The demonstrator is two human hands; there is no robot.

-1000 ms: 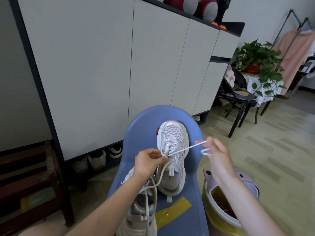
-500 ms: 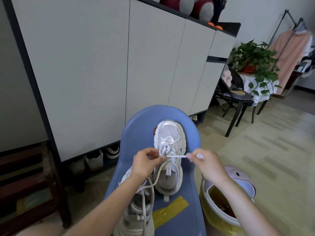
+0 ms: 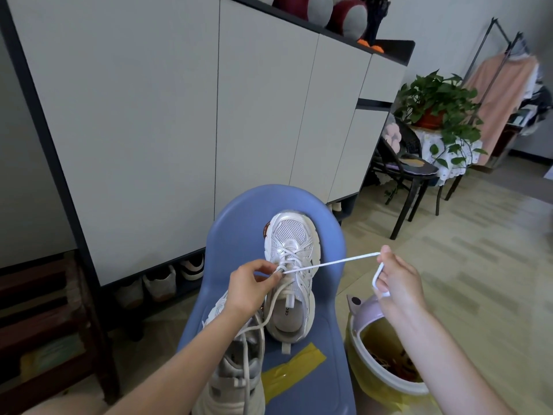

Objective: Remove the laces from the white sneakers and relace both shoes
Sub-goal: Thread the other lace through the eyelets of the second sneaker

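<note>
Sneakers under relacing on the blue chair [image 3: 239, 223]: the lace has just been drawn out taut to the right.

Left hand [image 3: 250, 287] pinches the lace [image 3: 329, 262] at the far sneaker [image 3: 291, 265], mid-eyelets; the near sneaker [image 3: 236, 375] lies at the seat's left front, lace trailing. Half a second ago the right hand [image 3: 399, 280] was close by the shoe; it now grips the lace end well right, so slack is taken up. Eyelets look partly threaded.
</note>
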